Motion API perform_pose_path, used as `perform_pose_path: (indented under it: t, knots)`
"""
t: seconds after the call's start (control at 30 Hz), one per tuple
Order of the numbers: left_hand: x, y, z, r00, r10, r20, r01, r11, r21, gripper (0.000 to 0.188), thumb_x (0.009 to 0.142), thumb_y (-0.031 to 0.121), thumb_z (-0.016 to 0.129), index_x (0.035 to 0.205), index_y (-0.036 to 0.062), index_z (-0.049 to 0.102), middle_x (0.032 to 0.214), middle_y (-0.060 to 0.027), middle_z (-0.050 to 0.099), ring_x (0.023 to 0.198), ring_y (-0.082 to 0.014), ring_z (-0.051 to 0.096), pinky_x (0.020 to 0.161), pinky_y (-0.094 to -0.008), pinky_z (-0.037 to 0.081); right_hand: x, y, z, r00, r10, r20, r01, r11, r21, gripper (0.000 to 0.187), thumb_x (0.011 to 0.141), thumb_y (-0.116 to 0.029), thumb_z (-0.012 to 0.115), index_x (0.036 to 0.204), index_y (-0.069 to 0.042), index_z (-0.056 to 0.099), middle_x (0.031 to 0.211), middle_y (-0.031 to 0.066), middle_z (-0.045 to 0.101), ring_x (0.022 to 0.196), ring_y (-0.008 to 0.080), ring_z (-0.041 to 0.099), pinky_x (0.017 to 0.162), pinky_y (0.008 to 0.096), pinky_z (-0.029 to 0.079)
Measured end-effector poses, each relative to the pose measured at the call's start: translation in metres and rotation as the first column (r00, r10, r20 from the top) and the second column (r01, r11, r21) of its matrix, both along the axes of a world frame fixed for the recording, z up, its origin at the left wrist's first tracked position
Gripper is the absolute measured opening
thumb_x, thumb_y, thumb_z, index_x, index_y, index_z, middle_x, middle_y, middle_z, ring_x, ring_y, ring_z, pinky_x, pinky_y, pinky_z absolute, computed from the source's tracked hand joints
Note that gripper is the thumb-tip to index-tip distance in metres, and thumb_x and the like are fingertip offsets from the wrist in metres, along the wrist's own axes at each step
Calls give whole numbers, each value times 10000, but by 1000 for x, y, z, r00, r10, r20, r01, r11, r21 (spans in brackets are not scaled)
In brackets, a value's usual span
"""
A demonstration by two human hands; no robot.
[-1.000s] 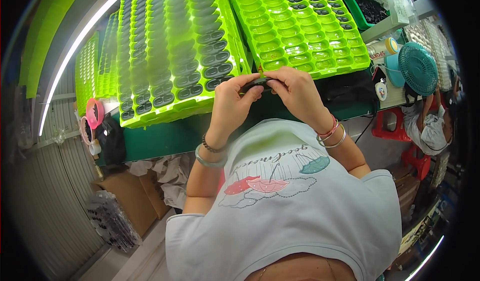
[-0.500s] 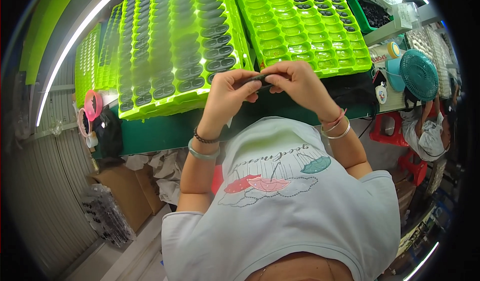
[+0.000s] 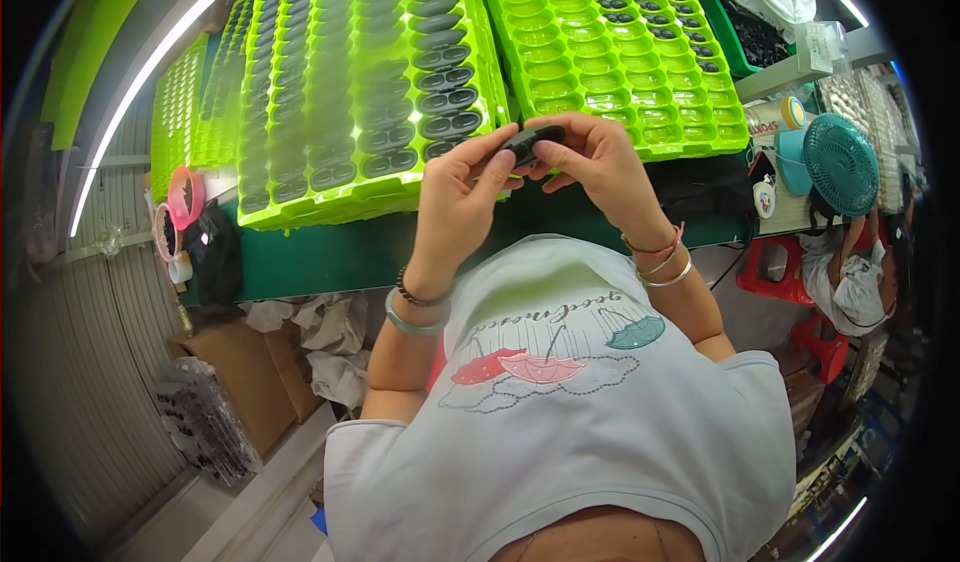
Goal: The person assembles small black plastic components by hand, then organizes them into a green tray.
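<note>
Between both hands, above the table's near edge, is a small black oval plastic piece [image 3: 537, 142]. My left hand [image 3: 462, 184] pinches its left end between thumb and fingers. My right hand [image 3: 592, 159] grips the other end, its thumb lying across the dark face. Fingers hide part of the piece. Just beyond my left hand lies a bright green tray [image 3: 330, 200] whose pockets hold rows of similar black oval pieces [image 3: 448, 100]. A second green tray [image 3: 655, 148], beyond my right hand, has many bare pockets and some black pieces toward its far side.
A teal fan [image 3: 841, 165] stands on the right of the green table [image 3: 300, 270]. A darker green bin [image 3: 722, 32] of black parts is at the far right. Pink-rimmed round things [image 3: 186, 197] and a black bag [image 3: 215, 252] are at the left. Below sits a cardboard box [image 3: 235, 372].
The black piece has turned so more of its dark face shows. My right thumb has moved onto it, and the view has shifted slightly.
</note>
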State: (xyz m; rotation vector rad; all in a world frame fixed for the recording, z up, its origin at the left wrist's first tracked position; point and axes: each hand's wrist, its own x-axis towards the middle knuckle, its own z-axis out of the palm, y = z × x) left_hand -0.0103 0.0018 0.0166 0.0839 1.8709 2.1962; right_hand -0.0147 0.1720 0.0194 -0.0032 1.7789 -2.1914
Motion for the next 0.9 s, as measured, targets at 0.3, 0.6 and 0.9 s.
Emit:
perform_pose_path:
  t: [0.3, 0.6, 0.9]
  knots:
    - [6, 8, -19, 946, 100, -308, -185, 947, -261, 239, 699, -25, 666, 937, -8, 653, 768, -113, 641, 658, -154, 608, 597, -236, 466, 2, -7, -7, 999, -51, -19, 51, 999, 2, 164, 791, 15, 536, 922, 50, 629, 792, 88, 644, 634, 107, 611, 574, 209, 509]
    - [-32, -37, 15, 898, -101, -428, -174, 813, -556, 104, 792, 16, 597, 892, -6, 580, 784, -112, 630, 643, -158, 613, 601, -251, 475, -2, -29, -10, 997, -11, 76, 18, 996, -89, 264, 882, -94, 524, 1116, 22, 565, 897, 85, 633, 687, 114, 615, 603, 221, 521]
    - [-176, -130, -20, 903, -29, -428, -374, 435, -819, 120, 715, 137, 665, 802, 54, 668, 750, -124, 650, 709, -259, 627, 657, -354, 488, 12, 7, -27, 998, -50, 28, 48, 996, 70, 251, 880, -125, 543, 1076, 25, 590, 933, 84, 633, 696, 106, 612, 598, 197, 483]
